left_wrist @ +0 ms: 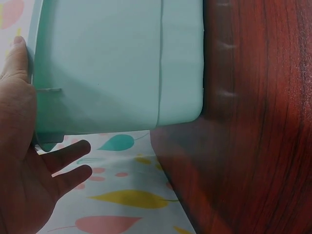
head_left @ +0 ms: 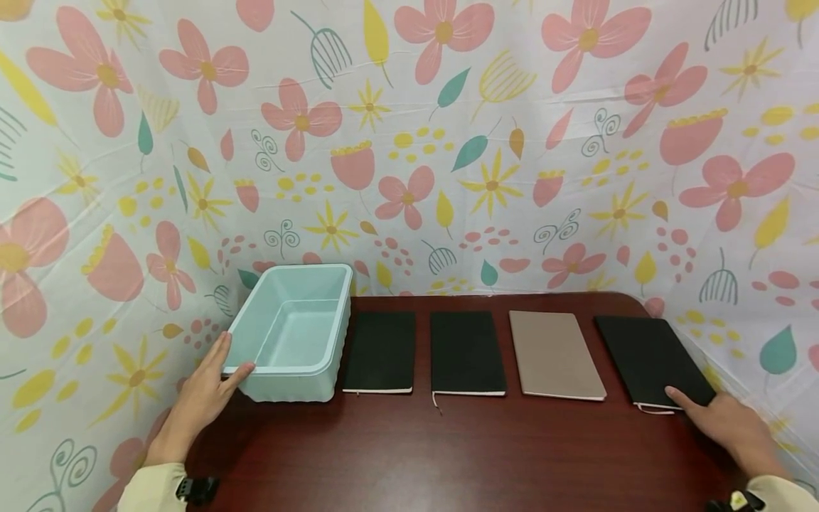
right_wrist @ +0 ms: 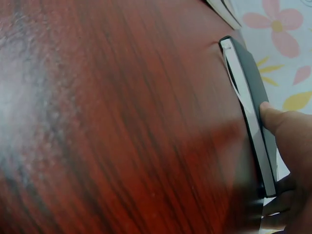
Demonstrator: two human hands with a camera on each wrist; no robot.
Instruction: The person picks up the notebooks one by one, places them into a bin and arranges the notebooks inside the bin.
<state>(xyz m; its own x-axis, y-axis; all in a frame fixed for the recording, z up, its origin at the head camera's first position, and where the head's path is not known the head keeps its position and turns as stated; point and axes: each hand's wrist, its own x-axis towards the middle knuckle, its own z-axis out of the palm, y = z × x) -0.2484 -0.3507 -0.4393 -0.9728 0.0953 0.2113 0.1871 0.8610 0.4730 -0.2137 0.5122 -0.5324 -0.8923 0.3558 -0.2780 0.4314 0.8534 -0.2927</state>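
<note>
At the left of the table stands a light-blue plastic bin (head_left: 301, 338), with nothing inside it. My left hand (head_left: 203, 391) grips its near left corner by the rim, and the left wrist view shows two fingers (left_wrist: 68, 156) off the bin's wall. On the far right lies a black notebook (head_left: 652, 355) with a white ribbon. My right hand (head_left: 732, 427) holds its near right corner, thumb on the cover. In the right wrist view the other fingers sit at the notebook's side, partly hidden.
Between bin and held notebook lie two more black notebooks (head_left: 382, 352) and a beige notebook (head_left: 557, 354), side by side. The dark red wooden table (head_left: 435, 455) runs up to a floral curtain (head_left: 409, 142) at the back and sides.
</note>
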